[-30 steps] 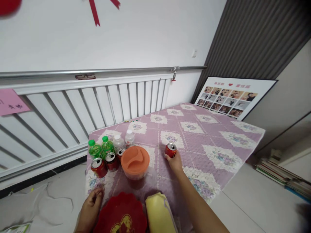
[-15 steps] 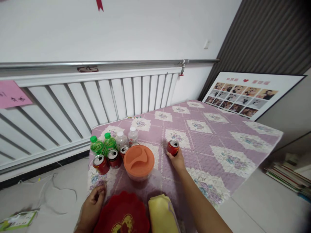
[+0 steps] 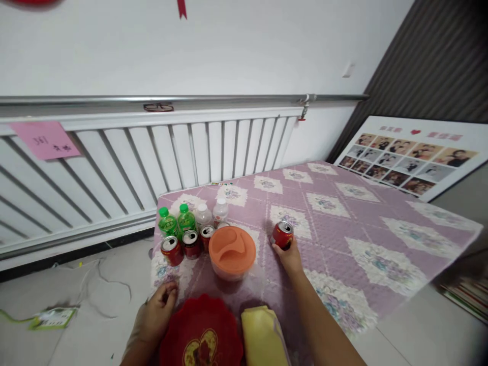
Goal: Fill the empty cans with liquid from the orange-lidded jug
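Note:
My right hand (image 3: 291, 258) is wrapped round a red drink can (image 3: 281, 236), its opened top facing up, over the quilted cloth. I cannot tell whether the can's base touches the cloth. My left hand (image 3: 160, 307), fingers curled in with nothing visible in them, is beside a red scalloped plate (image 3: 224, 325) with a gold heart design. Left of the right hand stands a clear bowl with an orange lid (image 3: 232, 249). Several opened cans, such as a red can (image 3: 172, 253), stand left of the bowl, before green-capped bottles (image 3: 186, 219) and white-capped bottles (image 3: 204, 216).
A folded yellow cloth (image 3: 263, 335) lies right of the plate. The table wears a purple floral quilted cover (image 3: 263, 208). Behind it are a white radiator (image 3: 213, 147) and a metal pipe (image 3: 236, 100). A photo board (image 3: 412, 152) leans at the right rear.
The head view has turned a little left, so everything sits further right in the picture. My right hand still grips the can, and my left hand stays curled near the plate.

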Tool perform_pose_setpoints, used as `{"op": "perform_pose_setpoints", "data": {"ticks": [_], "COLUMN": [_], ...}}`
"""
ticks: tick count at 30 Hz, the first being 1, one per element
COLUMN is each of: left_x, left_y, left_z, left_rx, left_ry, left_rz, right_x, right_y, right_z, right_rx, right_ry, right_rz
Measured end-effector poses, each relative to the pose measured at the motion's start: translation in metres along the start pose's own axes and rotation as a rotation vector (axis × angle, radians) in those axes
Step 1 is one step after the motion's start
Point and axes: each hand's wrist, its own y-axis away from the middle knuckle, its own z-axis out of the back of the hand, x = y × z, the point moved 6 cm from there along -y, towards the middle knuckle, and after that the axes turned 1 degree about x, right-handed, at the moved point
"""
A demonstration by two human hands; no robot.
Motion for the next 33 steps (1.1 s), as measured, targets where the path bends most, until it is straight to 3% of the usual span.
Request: {"op": "perform_pose_setpoints", "data": {"ticks": [3, 10, 21, 33], "left_x": [-0.01, -0.019, -0.021, -0.014], "left_y": [-0.001, 0.0, -0.003, -0.008], "left_z": [-0.001, 0.002, 0.001, 0.001], "left_rx": [0.025, -0.004, 0.006, -0.086], "left_ry": [0.097, 0.094, 0.126, 0.212], "left_rz": [-0.027, -0.037, -0.099, -0.161], "right_x": [-0.005, -0.02, -0.01, 0.011], "right_y": [0.012, 0.058, 0.151, 0.167], "right_z": [0.005, 0.028, 0.058, 0.055], "right_rx": [-0.016, -0.074, -0.01, 0.063], "right_ry": [-0.007, 0.039, 0.124, 0.264], "right_rz": [-0.048, -0.151, -0.143, -0.091]}}
